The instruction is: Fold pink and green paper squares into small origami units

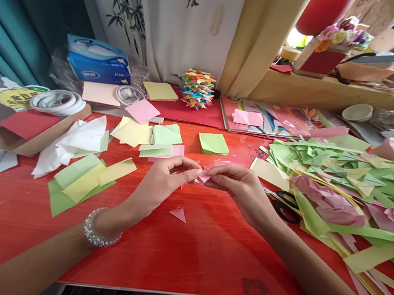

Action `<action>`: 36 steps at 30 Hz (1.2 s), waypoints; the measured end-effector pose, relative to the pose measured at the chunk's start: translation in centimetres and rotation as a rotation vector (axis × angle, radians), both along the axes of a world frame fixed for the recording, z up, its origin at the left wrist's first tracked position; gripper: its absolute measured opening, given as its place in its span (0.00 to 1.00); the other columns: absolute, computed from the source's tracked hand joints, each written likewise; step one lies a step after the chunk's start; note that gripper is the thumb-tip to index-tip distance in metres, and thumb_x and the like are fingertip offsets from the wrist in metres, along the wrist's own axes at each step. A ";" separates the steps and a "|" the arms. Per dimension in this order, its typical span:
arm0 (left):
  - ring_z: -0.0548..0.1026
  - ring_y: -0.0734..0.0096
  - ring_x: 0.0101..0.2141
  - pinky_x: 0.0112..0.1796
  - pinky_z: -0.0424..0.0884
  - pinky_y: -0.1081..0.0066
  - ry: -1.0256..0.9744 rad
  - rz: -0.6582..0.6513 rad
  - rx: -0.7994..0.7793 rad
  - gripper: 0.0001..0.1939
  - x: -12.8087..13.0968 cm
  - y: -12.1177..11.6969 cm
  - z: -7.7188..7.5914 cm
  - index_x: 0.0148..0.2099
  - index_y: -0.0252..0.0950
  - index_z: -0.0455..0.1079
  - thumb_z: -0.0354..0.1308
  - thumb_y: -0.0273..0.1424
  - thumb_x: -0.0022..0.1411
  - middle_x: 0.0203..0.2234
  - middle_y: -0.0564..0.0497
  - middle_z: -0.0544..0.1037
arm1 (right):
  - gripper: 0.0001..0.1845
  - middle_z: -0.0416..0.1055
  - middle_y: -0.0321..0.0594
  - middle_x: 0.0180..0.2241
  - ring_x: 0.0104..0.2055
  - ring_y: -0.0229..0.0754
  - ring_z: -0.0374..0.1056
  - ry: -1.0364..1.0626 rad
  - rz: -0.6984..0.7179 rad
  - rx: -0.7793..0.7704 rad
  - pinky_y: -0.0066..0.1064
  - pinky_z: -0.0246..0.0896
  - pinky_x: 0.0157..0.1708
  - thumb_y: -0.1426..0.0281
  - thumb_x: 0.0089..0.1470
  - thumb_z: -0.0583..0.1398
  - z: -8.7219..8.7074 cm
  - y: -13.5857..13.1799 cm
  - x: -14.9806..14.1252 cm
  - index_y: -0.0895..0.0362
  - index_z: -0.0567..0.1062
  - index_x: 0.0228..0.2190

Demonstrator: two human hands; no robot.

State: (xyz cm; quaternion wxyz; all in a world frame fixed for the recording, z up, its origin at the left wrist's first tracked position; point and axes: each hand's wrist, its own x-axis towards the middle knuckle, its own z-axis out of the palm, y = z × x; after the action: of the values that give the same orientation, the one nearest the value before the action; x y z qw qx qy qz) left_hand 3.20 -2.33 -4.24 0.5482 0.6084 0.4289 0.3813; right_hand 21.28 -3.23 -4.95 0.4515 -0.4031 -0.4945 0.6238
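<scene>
Between my two hands, over the middle of the red table, is a small folded piece of pink paper [203, 177]. My left hand [171, 178] pinches it from the left with thumb and fingertips; a clear beaded bracelet circles that wrist. From the right, my right hand [239, 184] pinches the same paper, and the fingers partly hide it. A pink paper triangle [179, 214] lies on the table just below the hands. Beyond them sit a stack of green paper squares [214, 144] and some pale green squares [167, 135].
Black-handled scissors [285, 206] lie right of my right hand, beside a heap of green, yellow and pink paper scraps [346, 172]. Left are loose paper strips [85, 181], tape rolls [58, 101] and a blue tissue pack [99, 62]. A colourful folded-paper tower [198, 89] stands at the back.
</scene>
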 end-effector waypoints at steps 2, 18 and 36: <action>0.71 0.68 0.38 0.38 0.67 0.70 0.025 0.030 0.054 0.08 0.1 0.0 -0.2 0.37 0.36 0.69 0.57 0.34 0.57 0.34 0.50 0.73 | 0.05 0.76 0.38 0.32 0.39 0.39 0.71 -0.005 0.012 0.006 0.37 0.63 0.48 0.74 0.49 0.59 0.0 -0.1 -0.1 0.57 0.77 0.27; 0.71 0.72 0.32 0.32 0.66 0.73 -0.085 0.080 -0.037 0.08 0.1 -0.1 -0.6 0.40 0.37 0.68 0.57 0.32 0.58 0.29 0.52 0.72 | 0.12 0.73 0.38 0.27 0.30 0.36 0.71 -0.147 0.062 -0.061 0.29 0.69 0.34 0.63 0.48 0.62 0.2 -0.2 -0.6 0.60 0.76 0.28; 0.68 0.70 0.29 0.32 0.64 0.70 0.107 0.022 0.027 0.12 -0.3 0.3 -0.2 0.32 0.35 0.71 0.55 0.38 0.58 0.27 0.51 0.74 | 0.15 0.74 0.40 0.26 0.28 0.37 0.72 -0.210 0.063 -0.057 0.30 0.69 0.32 0.60 0.49 0.61 0.3 -0.2 -0.3 0.61 0.75 0.28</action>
State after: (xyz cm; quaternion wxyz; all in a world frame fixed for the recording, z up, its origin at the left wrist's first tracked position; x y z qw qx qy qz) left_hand 2.94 -2.02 -4.40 0.5120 0.6306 0.4591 0.3598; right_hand 20.98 -3.42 -4.62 0.3657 -0.4632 -0.5338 0.6056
